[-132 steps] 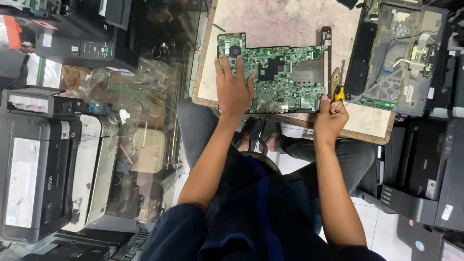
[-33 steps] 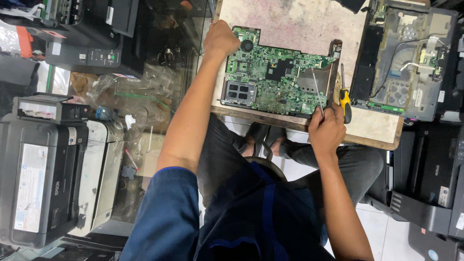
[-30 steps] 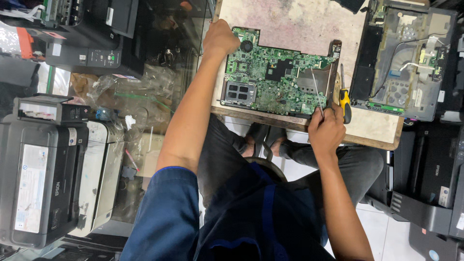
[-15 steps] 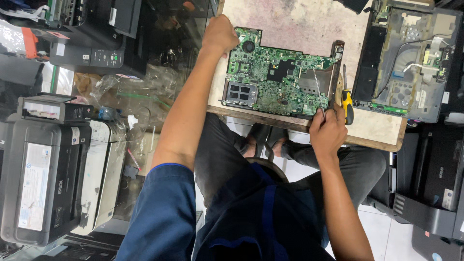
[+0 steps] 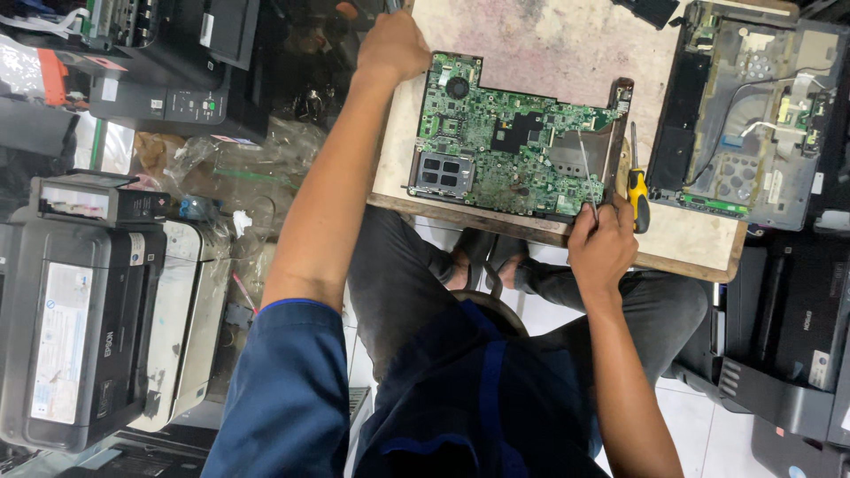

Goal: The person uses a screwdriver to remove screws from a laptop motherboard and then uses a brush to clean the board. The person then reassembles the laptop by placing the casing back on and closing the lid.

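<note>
Head view, green circuit board (image 5: 513, 150) between hands, left hand (image 5: 394, 44) fisted, right hand (image 5: 602, 248) gripping thin tool (image 5: 586, 173)

Bare board top (image 5: 549, 44) beyond the circuit board (image 5: 505, 150) lies open; screwdriver (image 5: 637, 190) and, apparently, laptop chassis (image 5: 753, 115) crowd the right.

- Navy short-sleeved shirt (image 5: 292, 389), brighter blue stripe down the front.
- Dark grey trousers (image 5: 398, 283).
- Bare forearms; left hand (image 5: 394, 44), right hand (image 5: 602, 252) ungloved.
</note>
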